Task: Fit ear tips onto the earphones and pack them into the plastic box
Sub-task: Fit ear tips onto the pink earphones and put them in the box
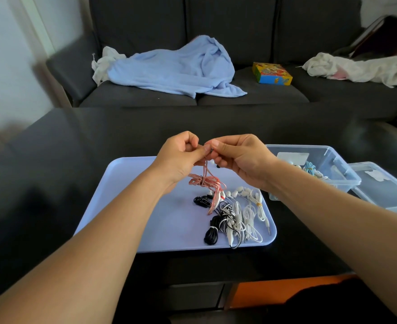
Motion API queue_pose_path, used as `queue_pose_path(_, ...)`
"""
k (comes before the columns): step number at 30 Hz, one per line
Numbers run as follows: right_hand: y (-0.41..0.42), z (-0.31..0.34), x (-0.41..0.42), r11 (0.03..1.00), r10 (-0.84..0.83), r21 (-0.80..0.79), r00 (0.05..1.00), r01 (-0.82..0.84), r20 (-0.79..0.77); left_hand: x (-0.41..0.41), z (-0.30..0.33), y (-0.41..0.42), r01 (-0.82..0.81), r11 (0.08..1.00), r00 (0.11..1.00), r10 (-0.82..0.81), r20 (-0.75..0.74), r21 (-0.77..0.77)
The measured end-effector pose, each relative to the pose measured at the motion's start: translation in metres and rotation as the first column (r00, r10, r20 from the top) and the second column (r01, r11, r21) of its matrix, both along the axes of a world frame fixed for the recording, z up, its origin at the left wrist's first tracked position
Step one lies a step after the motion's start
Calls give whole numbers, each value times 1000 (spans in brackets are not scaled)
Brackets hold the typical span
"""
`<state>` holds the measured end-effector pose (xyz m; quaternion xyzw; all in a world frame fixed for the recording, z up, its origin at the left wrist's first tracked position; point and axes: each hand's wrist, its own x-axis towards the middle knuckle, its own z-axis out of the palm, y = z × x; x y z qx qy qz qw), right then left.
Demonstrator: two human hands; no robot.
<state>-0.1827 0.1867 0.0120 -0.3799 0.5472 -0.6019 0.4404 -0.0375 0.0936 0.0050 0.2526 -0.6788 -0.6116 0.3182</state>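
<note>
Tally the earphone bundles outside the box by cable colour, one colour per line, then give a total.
Pink: 1, earphones hanging from the left hand and right hand
Black: 2, bundles on the tray
Black-and-white striped: 1
White: about 3, tangled, exact count unclear
Total: about 7

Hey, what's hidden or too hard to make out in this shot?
Head view:
- Earbud and ear tip: covered by the fingertips of left hand and right hand.
- Plastic box contents: partly behind the right forearm.
- Second clear container: cut off by the right edge.
- Tangled earphones on the tray: count unclear.
</note>
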Motion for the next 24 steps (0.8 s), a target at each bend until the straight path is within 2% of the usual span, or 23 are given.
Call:
queue_pose_path(2,-1,0,2,1000,-14,13,1000,15,-12,0,-3,0,-13,1000,1000,13,12,-26)
queue_pose_path(7,4,-1,-2,997,77,6,997,-77,14,0,-4,-3,-45,993,997,50,52,-106)
queue_pose_path(13,6,0,-1,985,-164,-91,959,146,-229,-1,-2,0,-24,990,999,27,21,-137)
queue_pose_path(16,6,1,-1,975,-215,-104,942,195,-256,-3,-2,1,-67,991,998,67,-7,-119)
queue_pose_path(18,6,1,-2,981,-192,-69,960,181,-206,-4,-2,1,-73,989,997,72,-6,-128)
queue_pose_path(21,5,1,-2,993,-112,26,993,111,36,-4,-2,1,-76,985,997,77,2,-153)
queue_pose_path(24,5,2,-3,997,-56,65,970,42,236,-4,-4,0,-79,982,997,82,13,-172)
